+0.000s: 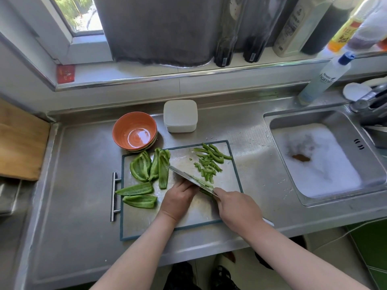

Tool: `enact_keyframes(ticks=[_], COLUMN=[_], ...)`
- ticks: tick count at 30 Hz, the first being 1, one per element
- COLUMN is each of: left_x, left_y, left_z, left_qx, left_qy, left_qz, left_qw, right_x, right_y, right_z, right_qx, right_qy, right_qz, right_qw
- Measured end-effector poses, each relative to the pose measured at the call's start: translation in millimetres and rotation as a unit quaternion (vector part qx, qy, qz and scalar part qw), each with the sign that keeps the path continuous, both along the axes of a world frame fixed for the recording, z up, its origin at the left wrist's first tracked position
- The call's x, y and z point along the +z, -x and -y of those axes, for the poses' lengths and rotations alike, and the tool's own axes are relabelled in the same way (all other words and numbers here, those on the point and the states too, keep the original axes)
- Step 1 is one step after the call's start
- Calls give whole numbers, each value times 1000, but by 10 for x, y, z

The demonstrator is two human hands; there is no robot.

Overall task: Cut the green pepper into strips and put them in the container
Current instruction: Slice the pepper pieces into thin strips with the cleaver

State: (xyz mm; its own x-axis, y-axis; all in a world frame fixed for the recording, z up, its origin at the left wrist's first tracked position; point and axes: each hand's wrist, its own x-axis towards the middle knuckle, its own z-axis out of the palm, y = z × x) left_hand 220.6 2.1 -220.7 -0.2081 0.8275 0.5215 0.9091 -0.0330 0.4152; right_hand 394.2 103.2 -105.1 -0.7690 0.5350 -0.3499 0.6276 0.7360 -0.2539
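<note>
The brushed stainless-steel bench [251,143] carried a grey rectangular cutting board with a dark rim [146,222], and both hands worked over its near half. Beyond the hands, past the board's far edge, stood the white square plastic container [180,116], lid on.

Uncut long green pepper sections [140,168] lay left of the left hand [180,197], which was the nearer one. Three pointed away from the person and two lay crosswise.

The right hand [236,208] gripped a broad steel knife [186,175], its blade slanting away and leftward.

The left hand's fingers curled down on the green pepper piece being cut [204,191], their tips hidden behind the blade. That piece sat between the hands, its axis mostly hidden.

Thin green pepper strips [207,164] lay beyond the blade, roughly parallel to it.
</note>
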Motion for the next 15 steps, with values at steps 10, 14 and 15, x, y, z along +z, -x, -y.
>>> enact_keyframes(ticks=[10,14,15], left_x=[94,163,168], left_y=[-13,-29,-31], left_z=[5,-7,-8], left_qx=[3,3,0], left_qy=[3,2,2], left_qz=[-9,5,5], left_qw=[1000,1000,1000], right_x=[44,42,40], right_y=[-158,-159,-154], right_z=[31,23,22], right_qx=[-9,-18,-20], right_qy=[5,7,9], right_qz=[14,18,20], right_qw=[1000,1000,1000])
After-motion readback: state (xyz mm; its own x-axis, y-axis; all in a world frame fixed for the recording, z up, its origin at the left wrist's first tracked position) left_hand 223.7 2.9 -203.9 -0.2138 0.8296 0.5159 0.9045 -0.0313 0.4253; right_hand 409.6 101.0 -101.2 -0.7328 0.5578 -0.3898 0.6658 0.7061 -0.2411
